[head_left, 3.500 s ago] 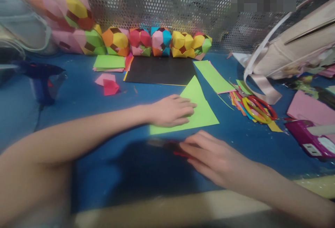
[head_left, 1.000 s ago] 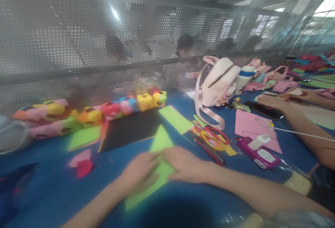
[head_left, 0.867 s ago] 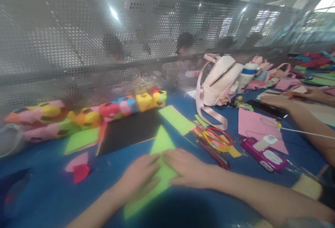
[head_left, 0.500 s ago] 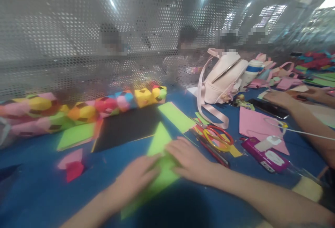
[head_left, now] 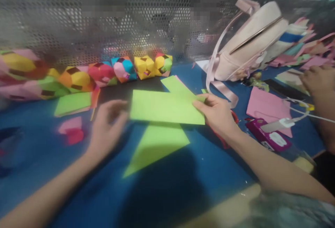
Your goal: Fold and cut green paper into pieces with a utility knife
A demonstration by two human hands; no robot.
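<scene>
A light green rectangular sheet of paper (head_left: 164, 107) is raised above the table, pinched at its right end between the thumb and fingers of my right hand (head_left: 218, 112). Beside its left edge is my left hand (head_left: 110, 125), blurred, its thumb and fingers curved apart with a gap between them; whether the fingertips touch the edge I cannot tell. Beneath the sheet lies a second green paper (head_left: 157, 147) with a pointed corner, its upper part hidden. Another green strip (head_left: 176, 85) shows behind the raised sheet.
Folded colourful paper balls (head_left: 104, 74) line the back left, along a perforated metal screen (head_left: 162, 18). A pale pink backpack (head_left: 251, 43), pink paper (head_left: 269, 107) and a purple device with a white plug (head_left: 269, 135) are at right, near another person's hand (head_left: 319, 79). Red-handled scissors (head_left: 222, 139) are partly covered.
Both hands have come off the pointed green paper. A green rectangular sheet is now lifted in my right hand, and my left hand has moved left. The view has tipped downward.
</scene>
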